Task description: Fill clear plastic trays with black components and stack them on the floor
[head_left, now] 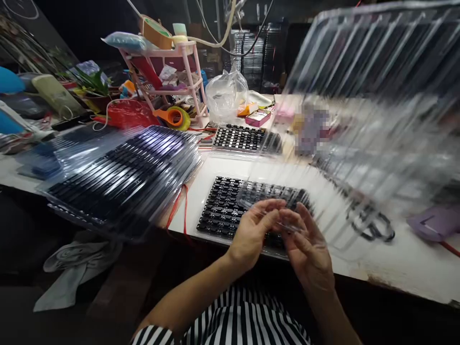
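Observation:
My left hand point(249, 237) pinches the near corner of a large clear ribbed plastic tray point(334, 67), thumb against fingers. My right hand point(311, 249) is beside it with its fingers curled at the same edge, closed on the tray. The tray stands tilted up to the right and is smeared by motion. Below and beyond the hands, rows of small black parts point(221, 206) lie in a tray on the white table; the hands and the raised tray cover some of them. Farther back sits a second tray of black and silver parts point(237, 139).
At the left, a stack of clear ribbed trays point(125, 177) overhangs the table edge. Behind it are a pink shelf point(190, 72), tape rolls point(176, 117) and a clear plastic bag point(226, 96). A purple object point(434, 223) lies at the right. Red cord point(186, 208) trails near the front edge.

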{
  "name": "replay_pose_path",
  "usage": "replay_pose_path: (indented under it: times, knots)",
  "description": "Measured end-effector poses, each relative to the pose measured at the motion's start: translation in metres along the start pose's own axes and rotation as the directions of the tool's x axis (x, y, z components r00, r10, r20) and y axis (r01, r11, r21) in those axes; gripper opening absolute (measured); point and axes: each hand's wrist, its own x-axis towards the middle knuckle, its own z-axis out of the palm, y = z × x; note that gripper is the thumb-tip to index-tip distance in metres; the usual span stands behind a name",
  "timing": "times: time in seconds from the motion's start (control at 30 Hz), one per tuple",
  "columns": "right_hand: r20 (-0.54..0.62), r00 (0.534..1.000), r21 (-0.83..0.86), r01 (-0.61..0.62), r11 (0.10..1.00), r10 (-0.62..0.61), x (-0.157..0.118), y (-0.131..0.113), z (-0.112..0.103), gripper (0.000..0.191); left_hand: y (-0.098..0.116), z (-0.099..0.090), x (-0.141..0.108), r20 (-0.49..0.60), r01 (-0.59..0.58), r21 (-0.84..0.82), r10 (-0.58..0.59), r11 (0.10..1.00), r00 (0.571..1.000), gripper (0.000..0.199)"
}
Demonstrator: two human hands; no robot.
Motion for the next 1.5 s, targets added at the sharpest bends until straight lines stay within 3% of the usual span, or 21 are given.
replay_pose_path:
  times: [0.07,0.23,0.37,0.5,0.6,0.77,0.97,1.13,1.2,1.27,1.33,1.5]
  knots:
    - [-0.018,1.000,0.049,-0.004,0.999,0.005,0.008,-0.008,-0.010,0.037,0.012,-0.004,0.008,-0.015,-0.039,-0.008,0.039,0.999,0.999,0.013]
    - [-0.118,0.991,-0.095,0.045,0.994,-0.057,0.039,-0.040,-0.035,0.021,0.060,-0.027,0.027,0.033,-0.159,0.248,0.156,0.956,0.987,0.015]
    - [-0.060,0.995,-0.131,0.072,0.989,-0.081,0.049,-0.052,-0.017,0.014,0.068,-0.024,0.035,0.111,-0.184,0.404,0.152,0.896,0.982,0.038]
    - [-0.051,0.995,-0.058,0.084,0.995,-0.087,0.053,-0.057,-0.008,0.015,0.071,-0.027,0.034,0.106,-0.139,0.566,0.095,0.813,0.990,0.030]
    - [-0.092,0.990,-0.045,0.106,0.993,-0.110,0.056,-0.068,-0.031,0.018,0.088,-0.048,0.029,0.060,-0.151,0.678,0.150,0.719,0.987,0.026]
    - [-0.153,0.987,-0.104,0.037,0.994,-0.052,0.054,-0.088,-0.072,0.019,0.120,-0.086,0.014,-0.069,-0.055,0.712,0.148,0.700,0.987,0.028]
    - [-0.059,0.995,-0.228,-0.096,0.969,0.084,0.043,-0.085,-0.079,0.039,0.128,-0.107,0.007,-0.121,0.008,0.744,0.124,0.668,0.985,0.037]
    - [0.007,0.965,-0.348,-0.243,0.905,0.262,0.029,-0.064,-0.094,0.067,0.112,-0.124,0.001,-0.160,0.083,0.810,0.083,0.581,0.984,0.050]
    - [0.005,0.947,-0.428,-0.288,0.857,0.321,0.021,-0.055,-0.098,0.078,0.099,-0.131,-0.003,-0.204,0.146,0.884,0.084,0.444,0.975,0.054]
    - [-0.012,0.925,-0.519,-0.330,0.788,0.380,0.011,-0.048,-0.101,0.084,0.087,-0.138,-0.008,-0.255,0.234,0.953,0.098,0.190,0.962,0.054]
    - [-0.047,0.905,-0.609,-0.361,0.707,0.422,0.003,-0.045,-0.102,0.085,0.078,-0.143,-0.011,-0.276,0.278,0.961,0.120,-0.001,0.954,0.052]
    - [-0.051,0.931,-0.841,-0.235,0.488,0.360,-0.004,-0.049,-0.109,0.068,0.078,-0.149,-0.015,-0.259,0.268,0.934,0.073,-0.238,0.963,0.052]
